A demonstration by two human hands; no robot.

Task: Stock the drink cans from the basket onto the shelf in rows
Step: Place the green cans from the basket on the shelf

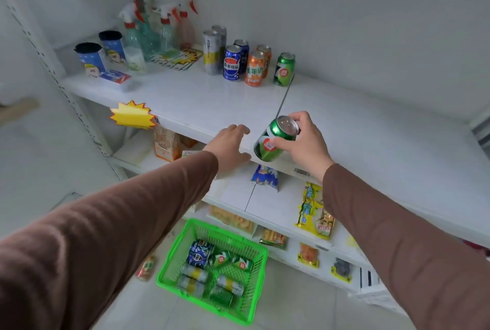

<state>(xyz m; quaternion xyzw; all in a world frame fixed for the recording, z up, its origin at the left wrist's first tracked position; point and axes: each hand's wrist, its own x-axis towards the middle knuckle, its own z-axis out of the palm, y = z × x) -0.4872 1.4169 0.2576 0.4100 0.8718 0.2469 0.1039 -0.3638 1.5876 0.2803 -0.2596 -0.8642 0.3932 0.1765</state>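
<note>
My right hand (pixel 305 141) grips a green can (pixel 274 138), tilted, just above the front edge of the white shelf (pixel 371 138). My left hand (pixel 229 144) hovers beside it with fingers spread, holding nothing. At the back of the shelf stand rows of cans: silver-yellow cans (pixel 212 51), blue cans (pixel 233 63), orange cans (pixel 256 68) and one green can (pixel 284 69). On the floor below sits the green basket (pixel 254 311) with several cans lying in it, blue (pixel 199 253), green (pixel 221 258) and silver-yellow (pixel 195 274).
Spray bottles (pixel 138 37), two blue tubs (pixel 90 57) and a small box stand at the shelf's left. A yellow starburst tag (pixel 132 115) hangs on the shelf edge. Lower shelves hold snack packets (pixel 315 213). A loose can (pixel 146 267) lies on the floor left of the basket.
</note>
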